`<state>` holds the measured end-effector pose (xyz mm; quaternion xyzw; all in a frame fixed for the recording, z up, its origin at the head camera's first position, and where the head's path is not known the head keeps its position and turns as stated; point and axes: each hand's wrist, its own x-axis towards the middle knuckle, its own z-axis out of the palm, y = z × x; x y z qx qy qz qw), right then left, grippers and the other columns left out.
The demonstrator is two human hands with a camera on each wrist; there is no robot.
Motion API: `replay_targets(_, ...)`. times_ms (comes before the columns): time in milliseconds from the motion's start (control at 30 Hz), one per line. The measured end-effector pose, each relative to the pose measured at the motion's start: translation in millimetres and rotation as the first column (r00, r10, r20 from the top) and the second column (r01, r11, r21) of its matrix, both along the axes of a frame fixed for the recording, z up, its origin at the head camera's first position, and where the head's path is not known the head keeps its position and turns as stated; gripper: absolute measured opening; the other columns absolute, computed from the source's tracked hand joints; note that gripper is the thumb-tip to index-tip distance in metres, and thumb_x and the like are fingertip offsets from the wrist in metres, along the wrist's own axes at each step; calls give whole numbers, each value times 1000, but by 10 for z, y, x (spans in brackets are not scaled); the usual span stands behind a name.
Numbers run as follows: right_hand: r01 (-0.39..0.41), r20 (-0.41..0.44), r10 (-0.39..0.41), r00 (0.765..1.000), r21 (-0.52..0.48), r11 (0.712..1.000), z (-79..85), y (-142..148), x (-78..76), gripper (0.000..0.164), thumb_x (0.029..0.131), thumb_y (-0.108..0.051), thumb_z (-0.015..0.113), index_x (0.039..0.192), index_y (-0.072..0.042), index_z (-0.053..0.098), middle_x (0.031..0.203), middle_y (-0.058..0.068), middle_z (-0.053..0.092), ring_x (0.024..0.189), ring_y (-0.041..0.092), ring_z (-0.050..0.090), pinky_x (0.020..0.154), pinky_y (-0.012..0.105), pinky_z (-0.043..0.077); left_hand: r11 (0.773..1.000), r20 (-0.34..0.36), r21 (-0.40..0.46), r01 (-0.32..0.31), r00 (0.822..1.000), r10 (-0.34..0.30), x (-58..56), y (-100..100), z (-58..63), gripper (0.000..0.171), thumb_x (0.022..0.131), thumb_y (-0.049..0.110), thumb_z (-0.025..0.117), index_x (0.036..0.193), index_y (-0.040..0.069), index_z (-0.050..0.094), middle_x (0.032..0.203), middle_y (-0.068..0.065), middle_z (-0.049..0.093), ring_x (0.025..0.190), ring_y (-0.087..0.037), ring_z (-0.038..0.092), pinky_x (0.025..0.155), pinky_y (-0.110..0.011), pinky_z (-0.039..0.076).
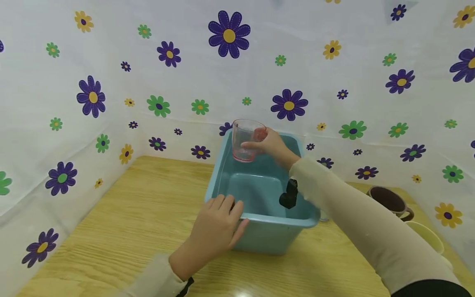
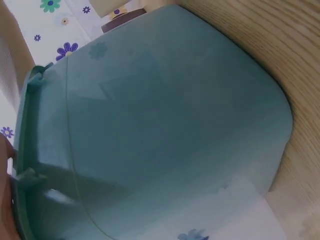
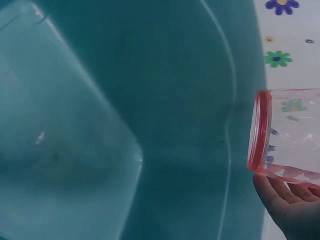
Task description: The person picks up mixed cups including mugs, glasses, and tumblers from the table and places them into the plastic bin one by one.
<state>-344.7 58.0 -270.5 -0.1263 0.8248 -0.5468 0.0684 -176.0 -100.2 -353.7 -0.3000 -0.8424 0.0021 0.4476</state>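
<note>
A clear cup with pink edges (image 1: 243, 140) is held up over the far part of a blue plastic tub (image 1: 259, 218). My right hand (image 1: 272, 146) grips its right side, thumb across the front. The right wrist view shows the cup (image 3: 295, 135) lying sideways in the picture, the fingers (image 3: 280, 192) against its side near the thick pink base. On the tub's near left corner rests my left hand (image 1: 217, 225), fingers bent over the rim and thumb outside. The left wrist view is mostly the tub's outer wall (image 2: 165, 115).
To the right stand a brown mug (image 1: 389, 200) and a pale yellow vessel (image 1: 426, 236), partly behind the right sleeve (image 1: 356, 218). The tub sits on a wood-grain table (image 1: 159, 206). A white flower-printed sheet (image 1: 237, 82) closes off the back and sides.
</note>
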Motion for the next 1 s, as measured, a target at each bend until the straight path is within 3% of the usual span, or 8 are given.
replay_targets(100,-20,-6,20,1000,17,1000,-96,-34,-22,65,78,-21,74,131,-7,42,130,13,51,120,28,50,97,42,47,999,8,-21,-44,999,44,45,36,-8,50,99,38,18,92,9,58,83,-7,57,72,-22,56,64,-32,46)
replay_targets(200,-22,7,22,1000,27,999,-161,-83,-47,63,77,-20,74,129,-4,42,129,14,50,120,28,49,95,41,48,997,26,-40,-73,997,74,70,56,-19,38,94,42,36,94,10,57,87,-7,58,76,-23,56,67,-33,46)
replay_targets(300,-4,32,3,999,45,999,-230,-130,-70,67,76,-20,76,130,-3,40,132,14,48,123,29,47,97,41,46,996,57,-47,-82,995,84,76,58,-27,37,84,46,54,94,10,57,84,-6,58,76,-23,57,69,-32,46)
replay_targets(367,8,51,-10,999,56,998,-291,-150,-87,71,75,-21,76,133,-5,37,134,14,47,125,29,45,101,42,44,996,66,-42,-76,995,79,75,55,-30,37,82,46,58,92,10,56,80,-5,58,74,-21,58,67,-31,45)
replay_targets(500,22,90,-28,996,61,998,-411,-195,-116,73,75,-21,77,134,-6,36,134,13,46,124,28,45,103,42,41,998,60,-22,-56,997,57,67,37,-41,34,90,43,46,86,10,55,71,-2,55,66,-19,56,61,-29,43)
replay_targets(667,55,118,-61,991,53,997,-528,-240,-160,67,74,-18,77,128,-5,39,125,13,48,114,28,48,99,42,44,999,22,14,-33,999,32,34,37,-63,51,99,41,18,79,10,53,65,-1,51,60,-18,53,56,-28,39)
replay_targets(833,109,114,-115,987,58,992,-645,-268,-196,62,72,-14,78,123,-6,42,119,12,50,106,27,48,97,42,46,999,-25,52,-8,1000,9,4,57,-74,51,98,40,18,77,9,51,63,-1,47,57,-17,51,55,-28,37)
replay_targets(1000,154,132,-159,978,49,987,-728,-302,-209,67,71,-10,78,126,-7,38,123,12,49,109,28,47,100,44,44,997,-57,75,0,998,5,-10,83,-86,48,98,40,21,75,10,50,61,-1,43,55,-17,47,54,-27,34)
